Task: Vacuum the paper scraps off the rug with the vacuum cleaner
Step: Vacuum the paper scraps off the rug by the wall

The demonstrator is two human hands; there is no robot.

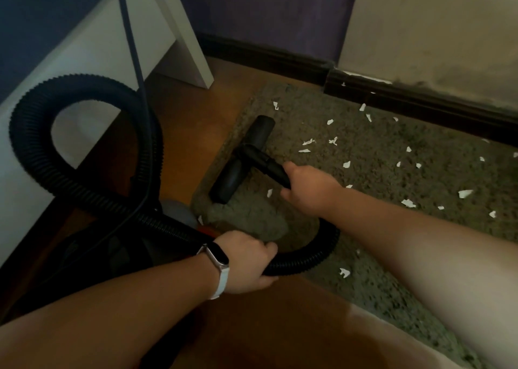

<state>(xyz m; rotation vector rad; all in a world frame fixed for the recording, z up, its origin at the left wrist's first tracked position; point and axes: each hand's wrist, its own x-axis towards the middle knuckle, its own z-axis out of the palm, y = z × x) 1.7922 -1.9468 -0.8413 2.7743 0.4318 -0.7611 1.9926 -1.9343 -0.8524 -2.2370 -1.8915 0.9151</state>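
A grey-green shaggy rug (378,155) lies along the wall, strewn with several white paper scraps (308,142). The black vacuum floor nozzle (244,158) rests on the rug's left edge. My right hand (309,190) grips the black wand (269,166) just behind the nozzle. My left hand (248,262), with a watch on its wrist, grips the black ribbed hose (308,253) where it curves near the rug's front corner. The hose loops up and round to the left. The dark vacuum body (117,251) sits low on the left, partly hidden by my left forearm.
White furniture (92,51) stands at the left on the brown wooden floor (182,110), with a dark cord (134,49) hanging before it. A dark skirting board (406,99) runs behind the rug. The rug's near left corner is folded up.
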